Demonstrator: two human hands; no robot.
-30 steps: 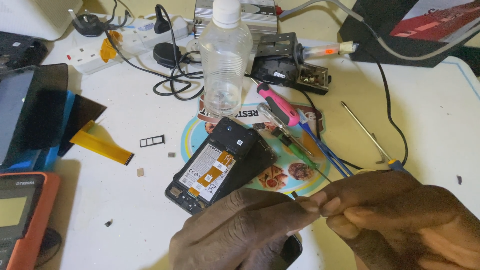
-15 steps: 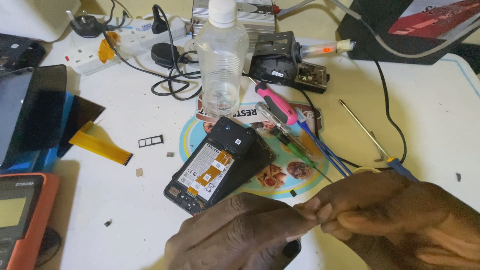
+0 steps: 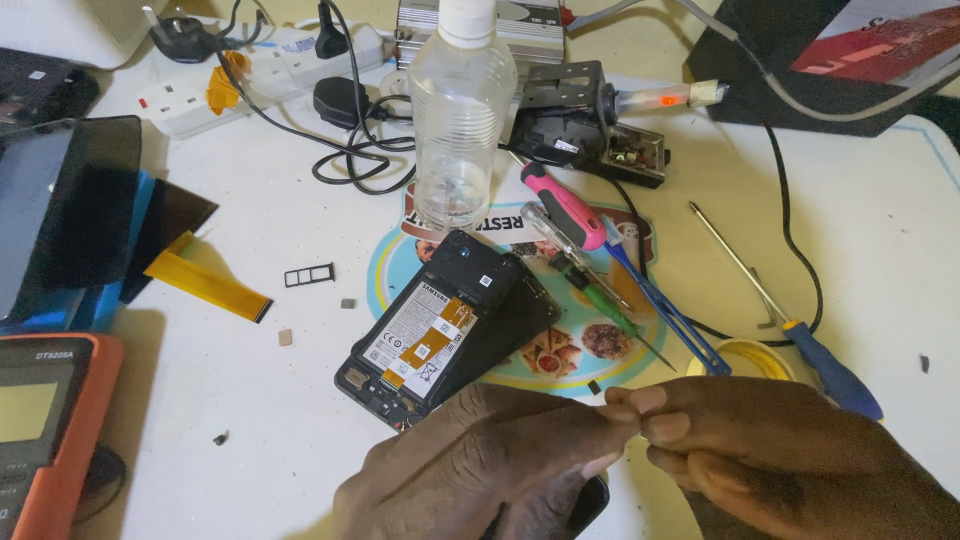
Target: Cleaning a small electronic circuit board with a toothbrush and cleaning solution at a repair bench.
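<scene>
Counter [image 3: 880, 230]: flat, matt, off-white, a little scuffed, wide and crowded.

Tablet-like slab [image 3: 60, 210] at your far left: glossy black glass, propped on something blue.

Meter [image 3: 45, 430], lower left corner: orange rubbery casing, dull grey-green screen.

Power strip [image 3: 190, 85], top left: white moulded plastic, black plugs, looped black cable beside it.

Plastic bottle [image 3: 462, 110], upright, top centre: clear, ribbed walls, white cap.

Opened phone [image 3: 445, 325], centre: black rectangular shell lying flat and angled, back cover off, printed grey battery face and orange flex strips showing. It lies partly on a round printed mat [image 3: 560, 345].

Screwdrivers [image 3: 565, 215] just right of the phone: one pink-and-black handle, one green, thin steel shafts; a blue-handled one [image 3: 835, 375] lies farther right, near a round yellow tin [image 3: 745, 358].

Your left hand [image 3: 490, 460] and right hand [image 3: 790, 460], bottom centre, just below the phone: fingertips meet, thumb and forefinger of each pressed tight together. Fingers closed to a pinch; whatever sits between them is too small to make out. A dark rounded object shows under your left palm.

SIM tray [image 3: 308, 274]: thin black frame, left of the phone.
</scene>
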